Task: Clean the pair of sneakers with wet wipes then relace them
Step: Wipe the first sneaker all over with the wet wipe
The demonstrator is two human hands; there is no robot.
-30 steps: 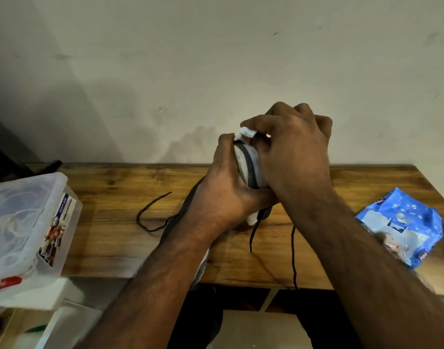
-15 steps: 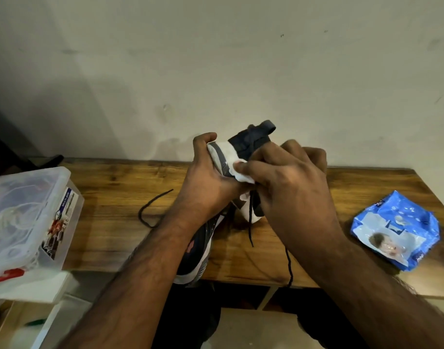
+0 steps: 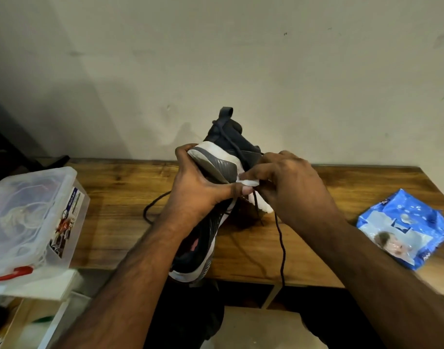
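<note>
Now left hand (image 3: 198, 190) grips sneaker (image 3: 226, 157); right hand (image 3: 289, 185) apparently pinches wipe (image 3: 248, 182).

No legible text (labels perhaps blurred)

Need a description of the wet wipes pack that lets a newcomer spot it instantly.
Start at the wooden table against the pale wall, then look to its right end, past the right hand wiping the sneaker. The wet wipes pack lies flat there near the front edge. It is the only bright blue, crinkled soft pack; the clear plastic box at the left is rigid.
</note>
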